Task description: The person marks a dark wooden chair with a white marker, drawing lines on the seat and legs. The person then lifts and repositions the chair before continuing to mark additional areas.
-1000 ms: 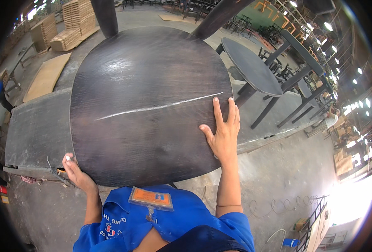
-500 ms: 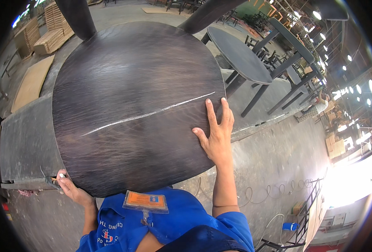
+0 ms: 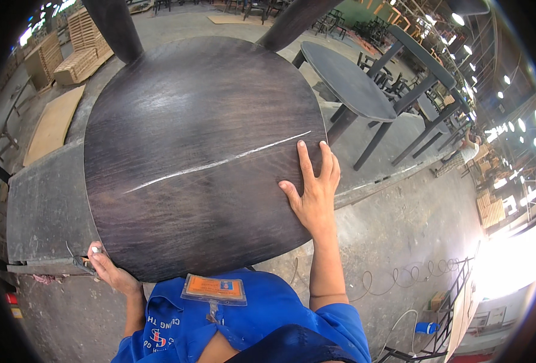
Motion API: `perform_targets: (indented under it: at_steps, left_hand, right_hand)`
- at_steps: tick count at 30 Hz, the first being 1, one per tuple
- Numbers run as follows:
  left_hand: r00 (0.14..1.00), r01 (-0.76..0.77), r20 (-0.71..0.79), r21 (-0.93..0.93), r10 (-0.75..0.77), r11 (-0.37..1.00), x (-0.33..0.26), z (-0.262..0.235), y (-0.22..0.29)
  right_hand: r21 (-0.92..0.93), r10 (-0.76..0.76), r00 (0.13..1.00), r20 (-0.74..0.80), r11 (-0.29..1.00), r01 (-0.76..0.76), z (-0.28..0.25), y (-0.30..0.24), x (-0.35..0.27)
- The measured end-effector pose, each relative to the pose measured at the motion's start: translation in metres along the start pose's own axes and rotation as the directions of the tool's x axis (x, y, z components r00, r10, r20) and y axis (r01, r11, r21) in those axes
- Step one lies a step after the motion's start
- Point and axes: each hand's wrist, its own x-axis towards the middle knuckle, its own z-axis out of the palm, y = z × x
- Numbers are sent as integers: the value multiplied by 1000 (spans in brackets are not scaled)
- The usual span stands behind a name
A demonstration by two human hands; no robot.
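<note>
A round, dark wood-grained chair seat [image 3: 201, 163] fills the middle of the view, tilted up against my body. A thin white streak [image 3: 219, 163] runs slantwise across it. My right hand [image 3: 317, 190] lies on the seat's right side with fingers spread, two fingertips just beneath the streak's right end. At the lower left rim, my left hand [image 3: 113, 272] is closed, with a small white chalk-like piece [image 3: 95, 250] at its fingertips. Beside those fingers is a dark object with a thin wire [image 3: 83, 264]; whether I hold it cannot be made out.
Two dark chair posts [image 3: 115, 30] rise from the seat's far edge. A grey bench [image 3: 50, 206] runs beneath, with another dark chair [image 3: 352, 91] on its right. Stacked wooden parts [image 3: 77, 48] stand at the far left. A coiled hose [image 3: 401, 278] hangs at the lower right; a person [image 3: 468, 150] is farther off.
The whole view has shifted slightly, so the seat appears a little more to the right. Both hands keep their places on the seat.
</note>
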Motion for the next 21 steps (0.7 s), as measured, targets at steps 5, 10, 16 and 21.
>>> perform_targets:
  at_steps: [5, 10, 16, 21]
  left_hand:
    - [996, -67, -51, 100, 73, 993, -1, -1, -2]
    - [996, -72, -53, -23, 70, 997, 0, 4, -2]
    - [997, -47, -59, -104, 41, 994, 5, 10, 6]
    - [999, -49, 9, -209, 53, 977, 8, 9, 10]
  right_hand:
    - [22, 7, 999, 45, 1000, -8, -2, -1, -5]
    - [-163, 27, 993, 115, 987, -8, 12, -18, -5]
    - [-90, -124, 973, 192, 985, 144, 33, -70, -11]
    - [-2, -266, 936, 231, 962, 273, 39, -110, -12]
